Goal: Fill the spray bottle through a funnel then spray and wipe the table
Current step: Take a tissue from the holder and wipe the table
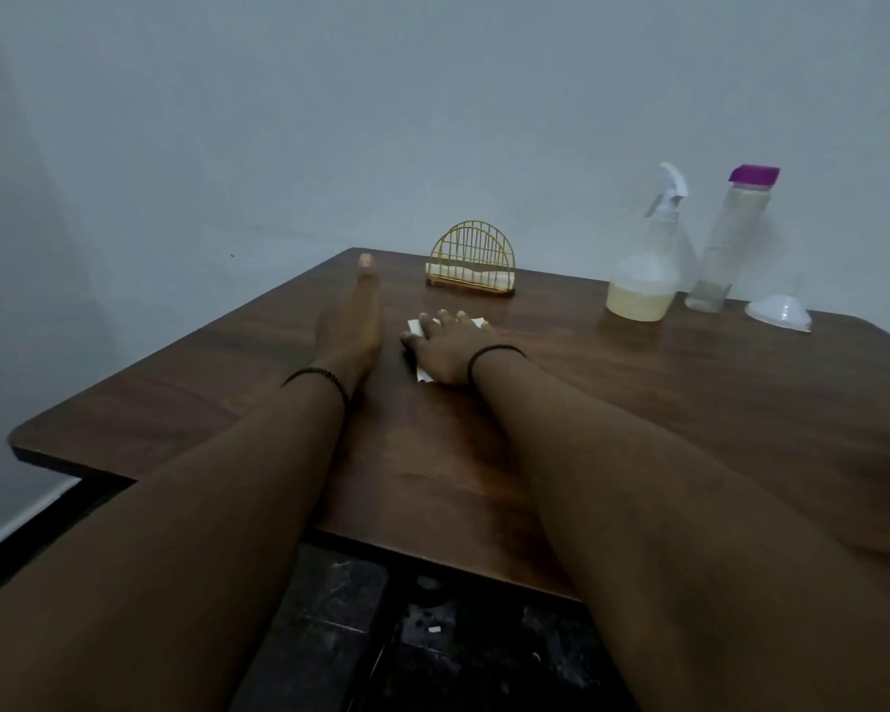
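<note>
The right hand (445, 352) lies palm down on a white tissue (418, 328) in the middle of the counter (638, 429), its fingers spread and fairly straight, pressing the tissue flat against the wood; this grip is released, not curled round anything. White edges of the tissue show beyond the fingertips and beside the heel of the hand. A black band circles the right wrist.

Just to the left, the left hand (353, 321) rests on its edge on the counter, fingers straight and together, pointing toward the far edge; its grip is also released and holds nothing. A black beaded band sits on that wrist.

Beyond the hands, near the far edge, stands a gold wire napkin holder (471, 264) with white napkins in it. Farther right, the clear spray bottle (648, 269) stands upright with pale yellowish liquid in its lower part and its white trigger head on. Just beside it stands a tall clear bottle with a purple cap (730, 238), and to its right a clear funnel (779, 310) rests wide mouth down on the counter.
</note>
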